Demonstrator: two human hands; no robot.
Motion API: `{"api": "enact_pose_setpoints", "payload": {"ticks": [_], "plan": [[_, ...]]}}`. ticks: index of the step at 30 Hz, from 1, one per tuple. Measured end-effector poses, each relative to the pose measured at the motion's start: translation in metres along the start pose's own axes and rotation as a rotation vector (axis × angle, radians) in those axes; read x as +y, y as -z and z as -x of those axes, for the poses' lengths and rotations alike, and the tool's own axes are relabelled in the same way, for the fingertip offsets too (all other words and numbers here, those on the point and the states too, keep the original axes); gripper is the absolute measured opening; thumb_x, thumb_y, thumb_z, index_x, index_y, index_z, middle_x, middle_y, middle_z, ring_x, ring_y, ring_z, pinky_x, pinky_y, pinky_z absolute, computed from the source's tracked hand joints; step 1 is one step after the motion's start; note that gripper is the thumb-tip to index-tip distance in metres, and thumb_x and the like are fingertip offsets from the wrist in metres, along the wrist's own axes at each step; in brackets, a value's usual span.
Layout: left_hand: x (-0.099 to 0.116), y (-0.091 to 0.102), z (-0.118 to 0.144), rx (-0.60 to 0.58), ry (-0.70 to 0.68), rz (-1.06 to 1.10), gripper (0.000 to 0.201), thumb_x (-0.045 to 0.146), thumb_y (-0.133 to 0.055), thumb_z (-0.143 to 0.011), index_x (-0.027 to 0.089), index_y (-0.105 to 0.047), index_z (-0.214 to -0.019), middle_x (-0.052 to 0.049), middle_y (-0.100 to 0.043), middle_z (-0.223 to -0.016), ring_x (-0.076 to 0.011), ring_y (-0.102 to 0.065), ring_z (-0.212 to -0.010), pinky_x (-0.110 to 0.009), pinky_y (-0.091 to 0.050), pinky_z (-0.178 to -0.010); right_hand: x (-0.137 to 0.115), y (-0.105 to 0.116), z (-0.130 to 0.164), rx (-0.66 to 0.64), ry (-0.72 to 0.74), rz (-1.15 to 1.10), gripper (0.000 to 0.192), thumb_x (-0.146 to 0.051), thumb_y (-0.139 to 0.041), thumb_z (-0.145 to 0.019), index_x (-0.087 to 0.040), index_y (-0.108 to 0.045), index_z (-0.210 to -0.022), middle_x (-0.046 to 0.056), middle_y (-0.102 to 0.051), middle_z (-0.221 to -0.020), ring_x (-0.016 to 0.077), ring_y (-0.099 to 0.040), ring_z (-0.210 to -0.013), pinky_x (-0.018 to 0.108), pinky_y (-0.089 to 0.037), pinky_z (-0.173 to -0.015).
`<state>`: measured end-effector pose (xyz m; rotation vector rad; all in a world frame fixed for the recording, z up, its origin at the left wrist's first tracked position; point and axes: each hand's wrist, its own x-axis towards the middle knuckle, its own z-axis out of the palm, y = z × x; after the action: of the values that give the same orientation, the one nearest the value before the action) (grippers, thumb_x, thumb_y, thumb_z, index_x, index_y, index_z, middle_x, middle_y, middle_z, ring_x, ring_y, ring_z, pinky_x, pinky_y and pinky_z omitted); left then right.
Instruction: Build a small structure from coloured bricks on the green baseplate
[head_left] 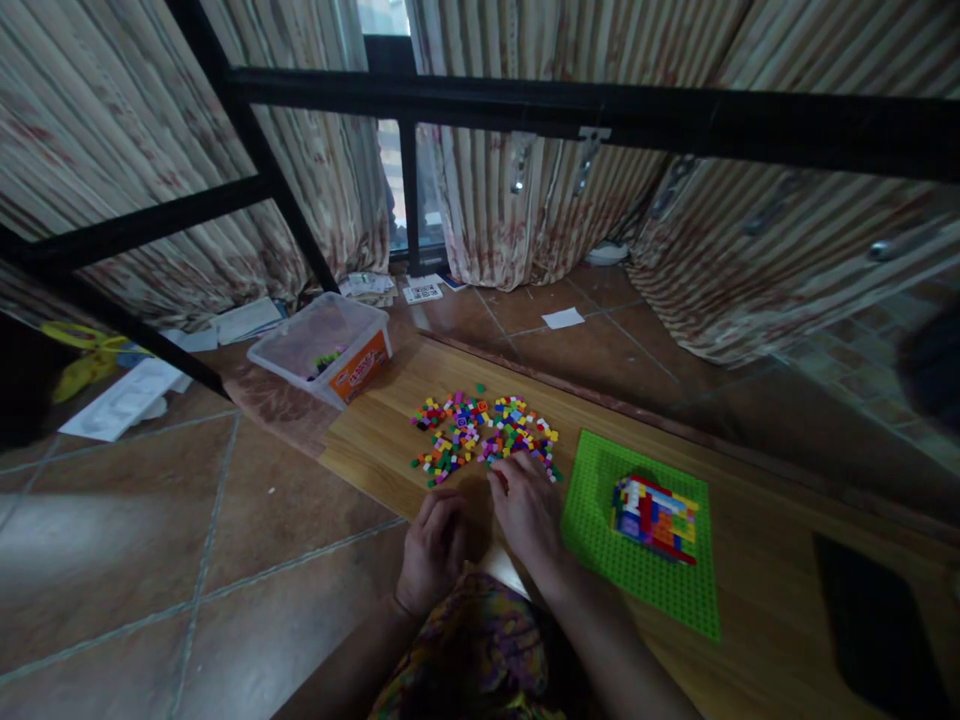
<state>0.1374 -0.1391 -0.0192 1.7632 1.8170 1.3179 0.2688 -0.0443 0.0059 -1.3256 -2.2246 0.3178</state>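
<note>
A heap of small coloured bricks (484,430) lies on a wooden board (750,560). My right hand (527,510) rests palm down at the heap's near edge, its fingertips touching the closest bricks. Whether it holds one is hidden. My left hand (437,545) sits just left of it, fingers curled loosely on the board's near edge, nothing visible in it. To the right lies a green studded baseplate (600,470) carrying a low block of stacked coloured bricks (655,515).
A clear plastic tub (324,348) with an orange label stands at the board's far left corner. A dark flat item (874,630) lies at the right. Brown floor tiles, scattered papers (562,318), curtains and a black metal frame (570,110) surround the board.
</note>
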Motion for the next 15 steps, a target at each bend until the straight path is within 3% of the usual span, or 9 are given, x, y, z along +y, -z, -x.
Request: {"api": "enact_pose_setpoints", "payload": {"ticks": [8, 15], "plan": [[-0.018, 0.023, -0.008, 0.123, 0.128, -0.194, 0.021, 0.018, -0.050, -0.087, 0.020, -0.054, -0.108, -0.009, -0.057, -0.104, -0.0194, -0.060, -0.096, -0.033, -0.053, -0.081, -0.025, -0.017, -0.016, -0.101, 0.120, -0.094, 0.007, -0.020, -0.058, -0.087, -0.023, -0.064, -0.089, 0.004, -0.061, -0.091, 0.0207, -0.056, -0.092, 0.032, -0.044, -0.079], [-0.021, 0.019, -0.023, 0.042, 0.175, -0.244, 0.033, 0.015, -0.054, -0.083, 0.021, -0.050, -0.115, -0.007, -0.059, -0.106, -0.0199, -0.062, -0.094, -0.035, -0.053, -0.082, -0.032, -0.032, -0.018, -0.152, 0.167, -0.070, 0.009, -0.020, -0.056, -0.089, -0.023, -0.064, -0.088, 0.005, -0.059, -0.092, 0.0204, -0.055, -0.093, 0.032, -0.044, -0.081]]}}
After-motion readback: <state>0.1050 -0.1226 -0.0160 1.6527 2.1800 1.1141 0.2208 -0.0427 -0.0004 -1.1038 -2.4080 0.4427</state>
